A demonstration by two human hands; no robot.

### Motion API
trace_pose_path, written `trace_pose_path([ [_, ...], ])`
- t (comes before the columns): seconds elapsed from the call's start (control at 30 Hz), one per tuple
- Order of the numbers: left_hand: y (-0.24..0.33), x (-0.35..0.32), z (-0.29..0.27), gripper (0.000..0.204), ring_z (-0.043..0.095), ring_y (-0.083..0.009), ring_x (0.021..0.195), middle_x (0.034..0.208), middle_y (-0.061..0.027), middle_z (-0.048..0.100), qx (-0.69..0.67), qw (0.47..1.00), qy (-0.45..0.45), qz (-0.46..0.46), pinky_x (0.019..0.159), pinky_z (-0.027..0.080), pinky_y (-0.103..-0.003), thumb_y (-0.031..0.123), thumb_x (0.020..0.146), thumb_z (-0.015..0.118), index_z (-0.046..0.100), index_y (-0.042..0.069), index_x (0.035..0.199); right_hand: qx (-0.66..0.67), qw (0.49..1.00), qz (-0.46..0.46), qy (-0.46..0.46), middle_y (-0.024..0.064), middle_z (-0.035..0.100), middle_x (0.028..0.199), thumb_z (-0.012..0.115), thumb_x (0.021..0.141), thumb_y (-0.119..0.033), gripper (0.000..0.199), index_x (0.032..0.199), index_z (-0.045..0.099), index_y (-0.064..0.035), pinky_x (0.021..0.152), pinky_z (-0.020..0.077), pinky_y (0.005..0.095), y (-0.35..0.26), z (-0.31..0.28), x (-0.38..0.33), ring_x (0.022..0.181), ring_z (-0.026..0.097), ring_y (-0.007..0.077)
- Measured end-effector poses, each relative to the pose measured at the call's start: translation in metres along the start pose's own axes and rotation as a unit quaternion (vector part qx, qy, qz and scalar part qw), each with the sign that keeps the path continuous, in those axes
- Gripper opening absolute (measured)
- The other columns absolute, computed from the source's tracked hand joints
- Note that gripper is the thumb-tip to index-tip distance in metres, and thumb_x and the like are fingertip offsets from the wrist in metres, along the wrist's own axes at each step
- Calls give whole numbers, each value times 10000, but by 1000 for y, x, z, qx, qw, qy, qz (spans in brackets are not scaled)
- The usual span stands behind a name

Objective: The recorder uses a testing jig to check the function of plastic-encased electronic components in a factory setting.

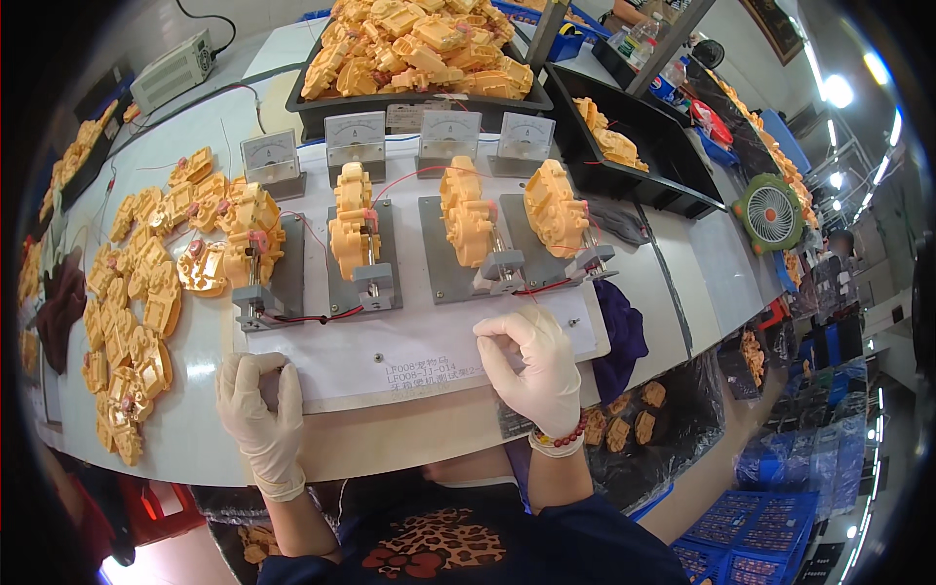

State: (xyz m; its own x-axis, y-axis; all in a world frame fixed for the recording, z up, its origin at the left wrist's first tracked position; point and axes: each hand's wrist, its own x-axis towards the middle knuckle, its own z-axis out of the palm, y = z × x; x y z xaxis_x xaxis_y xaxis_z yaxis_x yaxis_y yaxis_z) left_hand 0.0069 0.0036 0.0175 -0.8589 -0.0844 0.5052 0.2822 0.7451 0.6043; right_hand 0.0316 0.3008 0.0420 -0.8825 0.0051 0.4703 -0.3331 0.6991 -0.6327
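My left hand, in a white glove, rests at the left front edge of a white board. Its fingers are curled toward the thumb, and I see nothing in them. Over the board's right front lies my gloved right hand, loosely closed, with no object showing in it. Beyond both hands, grey fixtures on the board hold pale orange plastic gear housings: a leftmost housing, a second housing, a third housing and a rightmost housing. Metal clamps and red wires sit at their near ends.
Analog meters stand behind the fixtures. Loose orange housings cover the table's left side. A heaped black bin is at the back, and another black tray sits right of it. A purple cloth and a green fan are rightward.
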Motion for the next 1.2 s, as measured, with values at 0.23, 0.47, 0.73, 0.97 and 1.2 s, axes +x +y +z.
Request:
trace_pose_path([
  [0.23,-1,-1,0,104,544,-246,768,814,-64,572,6,1000,-5,5,713,447,-360,27,792,722,663,52,874,1,1000,4,6,49,661,823,727,849,-20,111,946,715,-72,667,493,310,0,-2,1,727,606,196],
  [0.47,1,0,0,101,543,-247,768,811,-64,571,11,1000,-5,9,717,446,-359,29,794,725,663,48,873,-12,999,31,-7,84,648,860,727,896,-65,99,986,687,-73,760,501,392,2,2,1,823,618,292],
  [0.73,0,0,-1,100,544,-252,773,814,-69,572,9,1000,-5,-1,723,444,-360,33,799,726,665,47,877,15,999,41,-3,95,650,874,735,899,-75,113,1004,692,-77,759,505,398,3,1,1,844,622,309],
  [0.97,-1,0,0,106,542,-256,775,812,-70,571,13,1000,-1,10,727,445,-364,35,794,728,662,50,875,14,999,33,10,93,650,869,738,895,-71,113,1001,696,-77,754,505,390,3,3,0,835,623,303],
  [1.2,-2,0,0,116,543,-254,783,816,-66,572,15,1000,-1,15,728,447,-366,31,783,731,664,55,875,6,1000,30,9,77,657,869,742,905,-72,93,993,710,-65,705,503,350,4,3,1,787,621,248],
])
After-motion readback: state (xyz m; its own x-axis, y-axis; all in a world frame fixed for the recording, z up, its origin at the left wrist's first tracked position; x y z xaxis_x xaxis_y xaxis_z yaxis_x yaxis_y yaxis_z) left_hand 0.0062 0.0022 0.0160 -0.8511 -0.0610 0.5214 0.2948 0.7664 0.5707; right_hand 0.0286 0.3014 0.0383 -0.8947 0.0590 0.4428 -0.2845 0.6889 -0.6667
